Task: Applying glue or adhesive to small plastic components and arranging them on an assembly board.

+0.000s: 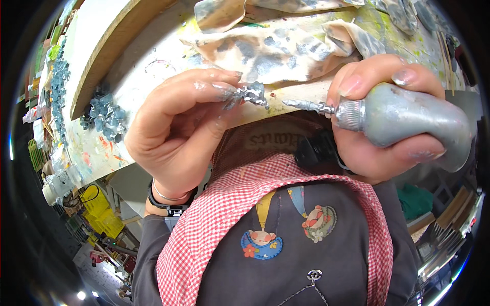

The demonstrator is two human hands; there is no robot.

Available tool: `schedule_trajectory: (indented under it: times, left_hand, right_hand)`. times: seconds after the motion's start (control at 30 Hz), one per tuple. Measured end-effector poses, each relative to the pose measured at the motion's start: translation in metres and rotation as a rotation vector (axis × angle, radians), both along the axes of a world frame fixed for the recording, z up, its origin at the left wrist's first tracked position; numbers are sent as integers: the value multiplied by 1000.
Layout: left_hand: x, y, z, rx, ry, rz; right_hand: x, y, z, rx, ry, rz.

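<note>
At the far left, a long row of small grey-blue pieces (59, 92) is set out past a wooden strip (104, 53); whether these are finished cannot be told. On the near side of the strip, a loose heap of similar pieces (106, 116) is left on the counter (138, 81), apparently yet to be handled. By the fingertips of the left hand (173, 122), one small piece (253, 94) is pinched above the counter, its dark surface only partly covered with pale, shiny patches, so its coating seems unfinished. Just to its right, apart from it, the nozzle (306, 106) is pointed toward it; the grey squeeze bottle (416, 115) is gripped by the right hand (365, 155).
</note>
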State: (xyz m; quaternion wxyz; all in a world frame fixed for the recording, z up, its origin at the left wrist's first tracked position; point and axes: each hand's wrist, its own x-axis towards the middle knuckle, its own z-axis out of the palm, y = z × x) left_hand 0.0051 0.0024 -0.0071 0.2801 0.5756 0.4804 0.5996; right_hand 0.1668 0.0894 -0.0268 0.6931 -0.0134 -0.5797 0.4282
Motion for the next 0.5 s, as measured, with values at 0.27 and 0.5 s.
schedule_trajectory:
  times: [0.27,0.5]
  left_hand:
    - [-4,1,0,12,69,-61]
    - [-4,1,0,-2,70,-60]
  right_hand:
    - [-1,1,-1,-100,-26,200]
    - [5,8,-3,-53,-198,63]
